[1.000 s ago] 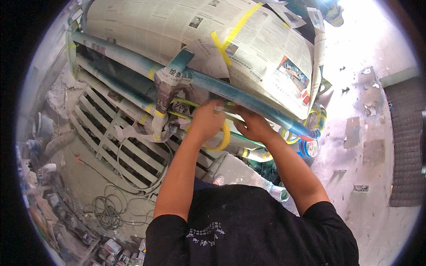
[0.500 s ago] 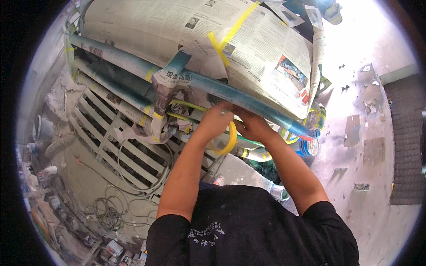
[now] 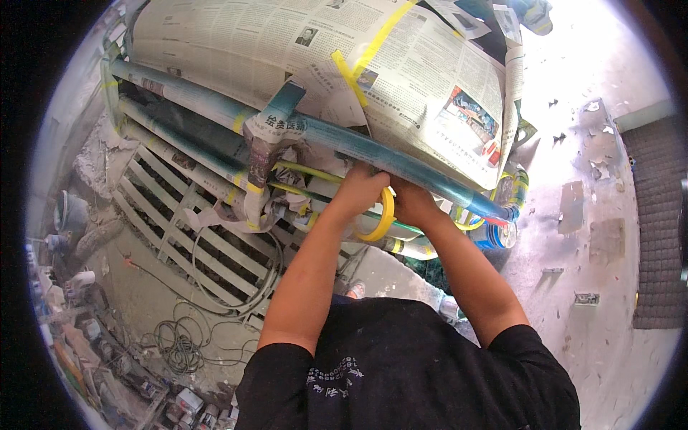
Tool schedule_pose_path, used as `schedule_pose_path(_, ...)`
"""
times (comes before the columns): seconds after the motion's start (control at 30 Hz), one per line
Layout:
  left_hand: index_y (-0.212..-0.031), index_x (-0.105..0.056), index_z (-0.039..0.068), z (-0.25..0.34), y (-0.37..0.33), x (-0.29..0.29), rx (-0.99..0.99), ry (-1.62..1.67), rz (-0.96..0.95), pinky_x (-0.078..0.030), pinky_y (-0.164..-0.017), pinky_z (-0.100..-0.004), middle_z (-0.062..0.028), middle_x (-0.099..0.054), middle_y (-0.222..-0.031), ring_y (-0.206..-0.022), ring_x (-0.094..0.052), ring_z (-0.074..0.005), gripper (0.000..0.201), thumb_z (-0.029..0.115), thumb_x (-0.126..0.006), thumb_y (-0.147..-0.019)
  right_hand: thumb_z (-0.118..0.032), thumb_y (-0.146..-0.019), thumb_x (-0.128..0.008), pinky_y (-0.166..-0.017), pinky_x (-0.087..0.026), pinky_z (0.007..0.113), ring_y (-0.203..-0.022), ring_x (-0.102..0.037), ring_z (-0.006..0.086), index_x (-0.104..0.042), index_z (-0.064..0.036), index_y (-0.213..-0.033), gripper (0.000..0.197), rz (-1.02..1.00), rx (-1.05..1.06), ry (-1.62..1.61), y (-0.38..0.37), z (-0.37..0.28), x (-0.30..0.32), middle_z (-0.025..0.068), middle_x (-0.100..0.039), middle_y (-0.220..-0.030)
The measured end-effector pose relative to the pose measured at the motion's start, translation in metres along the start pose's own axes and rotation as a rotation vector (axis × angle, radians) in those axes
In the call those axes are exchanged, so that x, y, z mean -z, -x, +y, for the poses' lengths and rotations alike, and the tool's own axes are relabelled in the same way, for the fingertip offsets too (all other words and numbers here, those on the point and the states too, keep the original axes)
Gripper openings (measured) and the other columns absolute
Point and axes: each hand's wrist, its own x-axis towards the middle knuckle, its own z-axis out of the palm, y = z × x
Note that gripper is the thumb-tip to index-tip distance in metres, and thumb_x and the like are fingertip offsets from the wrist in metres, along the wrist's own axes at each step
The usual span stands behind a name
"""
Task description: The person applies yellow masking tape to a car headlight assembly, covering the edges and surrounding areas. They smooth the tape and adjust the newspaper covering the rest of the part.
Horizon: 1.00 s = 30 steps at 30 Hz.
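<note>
Both my hands are close together under a blue-green painted tube (image 3: 351,140) at the front of a newspaper-covered body (image 3: 244,50). A roll of yellow masking tape (image 3: 387,222) hangs at the fingers of my left hand (image 3: 364,190), which are curled closed about its upper edge. My right hand (image 3: 413,206) is just right of the roll, its fingers tucked beneath the tube and hidden. Lower tubes wrapped in newspaper and yellow tape (image 3: 208,175) run to the left. A newspaper-wrapped upright bracket (image 3: 266,140) stands left of my hands.
A slatted pallet (image 3: 193,229) lies on the floor at left, with a looped hose (image 3: 193,265) on it and a tangled cable (image 3: 179,344) nearby. A blue can (image 3: 497,235) stands by the tube's right end. Cluttered cans and tools (image 3: 93,344) line the lower left.
My left hand and the tape roll have shifted slightly right, closer to my right hand. The roll has turned a little and sits higher. The covered body stays put.
</note>
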Motion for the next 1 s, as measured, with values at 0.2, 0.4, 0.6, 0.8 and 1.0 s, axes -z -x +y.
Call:
schedule_pose_path(0.2, -0.116, -0.057, 0.000, -0.006, -0.006, -0.009, 0.094, 0.110, -0.034, -0.052, -0.066, -0.0343, -0.0112, -0.064, -0.098, -0.077, -0.064, -0.0214, 0.037, 0.022, -0.058, -0.086, -0.035, -0.091, -0.064, -0.110, -0.035, 0.051, -0.132, -0.044, 0.0445, -0.055, -0.0135, -0.137, 0.051, 0.072, -0.068, 0.024, 0.012, 0.010, -0.004, 0.0230, -0.051, -0.141)
schedule_pose_path(0.4, -0.119, -0.055, 0.007, -0.010, 0.006, -0.051, 0.048, 0.599, 0.103, -0.051, -0.068, -0.0339, -0.0072, -0.063, -0.101, -0.084, -0.063, -0.0202, 0.035, 0.011, -0.060, -0.085, -0.020, -0.084, -0.070, -0.109, -0.037, 0.049, -0.130, -0.048, 0.0426, -0.057, -0.0131, -0.134, 0.052, 0.050, -0.041, -0.066, 0.042, 0.020, 0.003, 0.0211, -0.056, -0.137)
schedule_pose_path(0.6, -0.126, -0.046, 0.004, -0.038, -0.019, -0.071, -0.056, 0.452, 0.077, -0.052, -0.070, -0.0315, -0.0111, -0.063, -0.109, -0.092, -0.064, -0.0214, 0.045, 0.011, -0.062, -0.085, -0.013, -0.085, -0.067, -0.110, -0.038, 0.047, -0.129, -0.050, 0.0396, -0.066, -0.0128, -0.122, 0.037, 0.140, -0.055, -0.064, 0.067, 0.012, 0.011, 0.0183, -0.056, -0.139)
schedule_pose_path(0.8, -0.118, -0.056, 0.005, -0.029, -0.011, -0.072, -0.050, 0.367, 0.030, -0.053, -0.060, -0.0293, -0.0082, -0.066, -0.104, -0.079, -0.066, -0.0174, 0.036, 0.019, -0.065, -0.086, -0.014, -0.090, -0.066, -0.104, -0.043, 0.045, -0.123, -0.054, 0.0393, -0.060, -0.0050, -0.128, 0.040, 0.192, -0.017, -0.007, 0.093, 0.026, 0.012, 0.0203, -0.059, -0.133)
schedule_pose_path(1.0, -0.120, -0.057, 0.002, -0.050, 0.005, -0.090, -0.250, 0.050, 0.252, -0.053, -0.063, -0.0322, -0.0094, -0.066, -0.104, -0.075, -0.065, -0.0177, 0.035, 0.016, -0.061, -0.088, -0.008, -0.086, -0.065, -0.106, -0.042, 0.046, -0.124, -0.053, 0.0387, -0.062, -0.0063, -0.122, 0.036, 0.257, 0.030, -0.020, 0.114, 0.024, 0.023, 0.0195, -0.057, -0.136)
